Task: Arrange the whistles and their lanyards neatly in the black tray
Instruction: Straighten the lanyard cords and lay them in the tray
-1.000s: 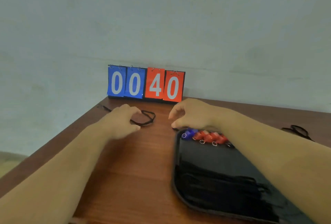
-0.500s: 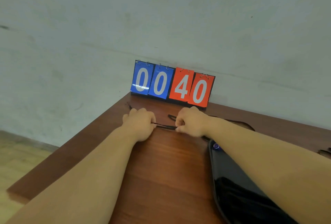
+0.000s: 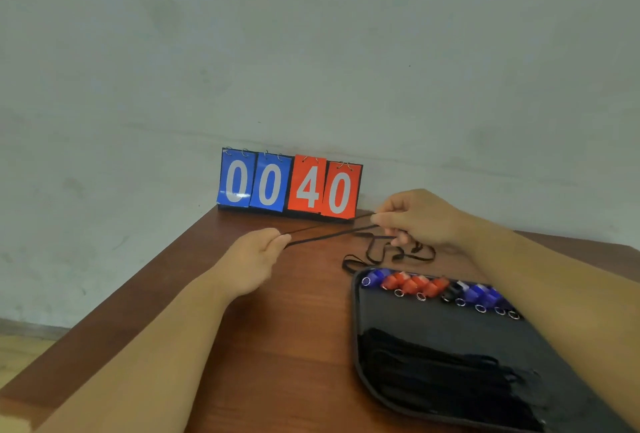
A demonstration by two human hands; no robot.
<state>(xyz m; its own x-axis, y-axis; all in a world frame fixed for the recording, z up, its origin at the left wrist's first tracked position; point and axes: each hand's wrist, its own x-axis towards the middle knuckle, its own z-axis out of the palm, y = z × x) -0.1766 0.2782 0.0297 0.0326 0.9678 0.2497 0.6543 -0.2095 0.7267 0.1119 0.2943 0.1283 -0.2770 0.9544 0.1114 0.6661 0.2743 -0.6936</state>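
Lower right, in the black tray (image 3: 415, 321): folded cords (image 3: 433, 373) at the near edge, a row of whistles (image 3: 419, 285) along the far rim. Centre frame, over the table (image 3: 270, 346): left hand (image 3: 252, 259) and right hand (image 3: 415, 221) each pinching one lanyard (image 3: 332, 233) with curled fingers, drawn taut, long axis running lower left to upper right, ending by loose cords (image 3: 372, 252) just beyond the tray, short of the scoreboard (image 3: 289, 185). Liable to snag and drag those loops if pulled further, or to kink if a pinch slips.
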